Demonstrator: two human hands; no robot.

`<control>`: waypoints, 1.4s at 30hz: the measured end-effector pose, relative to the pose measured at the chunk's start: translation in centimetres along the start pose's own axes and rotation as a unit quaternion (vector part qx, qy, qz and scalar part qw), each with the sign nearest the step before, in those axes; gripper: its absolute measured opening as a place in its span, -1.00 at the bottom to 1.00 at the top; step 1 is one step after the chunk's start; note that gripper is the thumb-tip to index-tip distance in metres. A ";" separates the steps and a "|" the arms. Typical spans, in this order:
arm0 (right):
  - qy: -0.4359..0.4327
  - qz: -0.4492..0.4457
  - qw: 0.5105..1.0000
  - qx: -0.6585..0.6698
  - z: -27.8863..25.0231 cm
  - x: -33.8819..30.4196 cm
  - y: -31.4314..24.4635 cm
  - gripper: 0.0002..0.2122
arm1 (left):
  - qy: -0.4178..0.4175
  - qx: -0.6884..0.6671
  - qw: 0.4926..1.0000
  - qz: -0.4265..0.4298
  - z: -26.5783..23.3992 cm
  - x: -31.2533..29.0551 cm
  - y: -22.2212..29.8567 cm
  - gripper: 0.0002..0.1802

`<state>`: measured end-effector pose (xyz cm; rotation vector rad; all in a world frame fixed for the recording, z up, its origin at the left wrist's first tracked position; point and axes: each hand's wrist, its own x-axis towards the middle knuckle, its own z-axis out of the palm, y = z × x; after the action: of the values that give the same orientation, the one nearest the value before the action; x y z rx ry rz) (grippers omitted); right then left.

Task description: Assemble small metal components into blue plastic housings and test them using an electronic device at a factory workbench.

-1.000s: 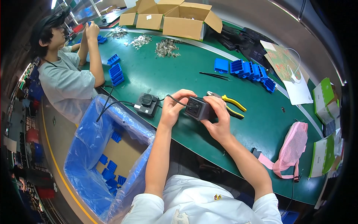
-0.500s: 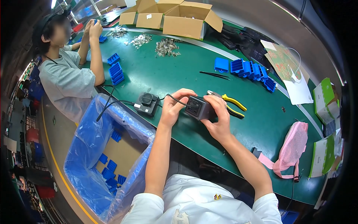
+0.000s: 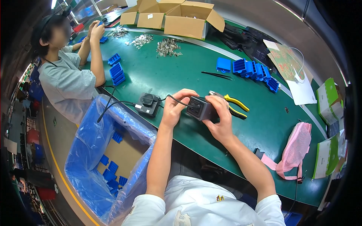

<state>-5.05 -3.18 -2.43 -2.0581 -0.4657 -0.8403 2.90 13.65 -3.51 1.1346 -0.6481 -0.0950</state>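
Note:
A dark grey power box (image 3: 203, 108) with sockets on its end face is held over the green table, tilted towards me. My right hand (image 3: 222, 116) wraps around its right side, thumb below and fingers on top. At the socket end, my left hand (image 3: 176, 107) closes around a black cable (image 3: 174, 98), its fingertips against the box. The cable's plug end is mostly hidden by the fingers. From there the cable runs left to a black device with a round ribbed top (image 3: 148, 103), resting near the table edge. Yellow-handled pliers (image 3: 238, 107) lie just beyond my right hand.
Black tweezers (image 3: 217, 75) and blue plastic trays (image 3: 250, 69) lie farther back. Small metal parts (image 3: 169, 47) are heaped before open cartons (image 3: 186, 20). A plastic-lined bin (image 3: 85, 143) holds blue pieces at left. A co-worker (image 3: 69, 73) sits beyond it. A pink mesh bag (image 3: 296, 150) lies right.
My hands and the power box stay almost still. At the far left, the co-worker's raised hands shift slightly.

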 end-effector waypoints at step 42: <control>-0.041 0.319 0.902 0.289 -0.6 0.8 1.6 -0.57 | 0.025 0.066 0.991 -0.109 0.4 0.1 -0.7 -0.74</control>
<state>-3.76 -4.55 -2.48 -1.5325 -0.0449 -0.1782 2.96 13.00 -3.93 1.3303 -0.4899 -0.2131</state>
